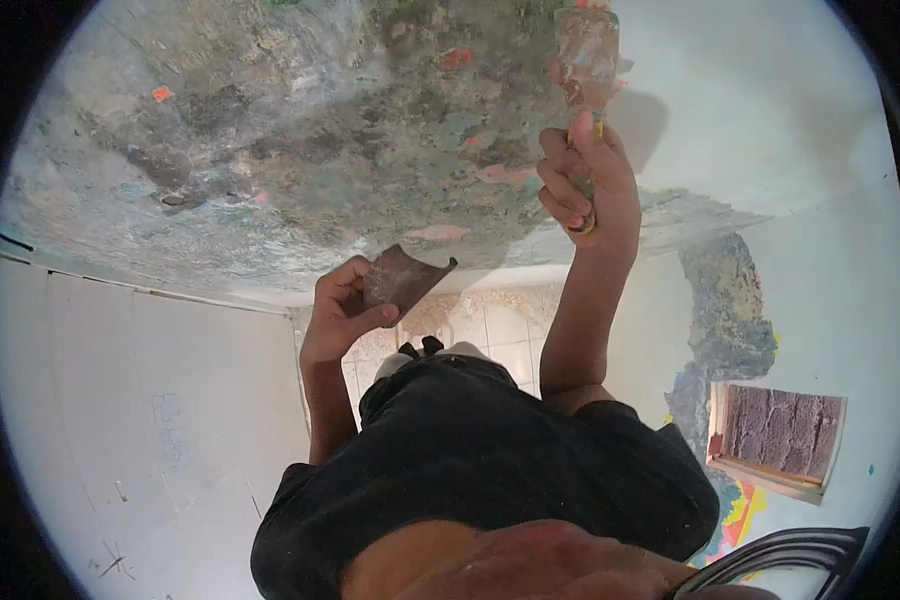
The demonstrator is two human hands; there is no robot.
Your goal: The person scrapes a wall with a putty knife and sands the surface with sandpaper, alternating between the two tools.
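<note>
My left hand [342, 310] pinches a bent, dark brown sheet [402, 283] that looks like sandpaper, held a little away from the mottled wall [300, 160]. My right hand [598, 185] is wrapped round the yellowish handle of a scraper [588, 55]. Its wide, smeared blade points up the view, over the border between the stained grey-green patch and the smooth pale surface [750, 110]. Whether the blade touches the surface is unclear.
A small framed opening [780, 440] is at the lower right, beside a stripped grey strip [725, 300]. Pale panels [170, 400] with faint marks stand at the left. Light tiles [510, 335] show beyond my dark shirt [470, 450].
</note>
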